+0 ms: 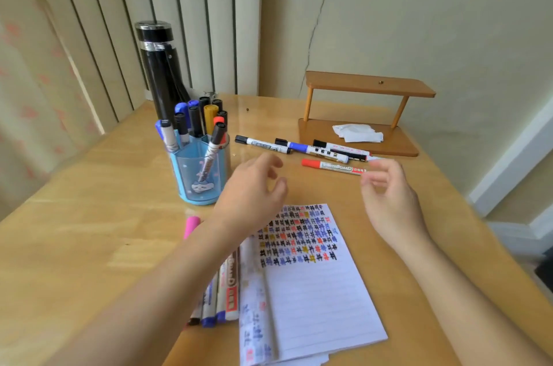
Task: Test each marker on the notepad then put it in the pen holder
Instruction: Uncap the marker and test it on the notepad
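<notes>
A blue pen holder (203, 177) stands left of centre, filled with several capped markers (196, 120). The lined notepad (311, 290) lies in front of me, its upper part covered with rows of coloured test marks. My left hand (254, 189) hovers between holder and notepad, fingers apart, holding nothing. My right hand (389, 195) hovers at the right, fingers loosely curled and empty, just below a red marker (335, 166). Behind it lie a black marker (261, 144), a blue marker (311, 150) and another black one (341, 147). More markers (221, 290) lie left of the notepad under my left forearm, along with a pink one (191, 225).
A black flask (160, 72) stands behind the holder. A small wooden shelf (359, 114) with a crumpled white tissue (357, 132) sits at the back right against the wall. Curtains hang at the back left. The table's right edge runs close to the notepad.
</notes>
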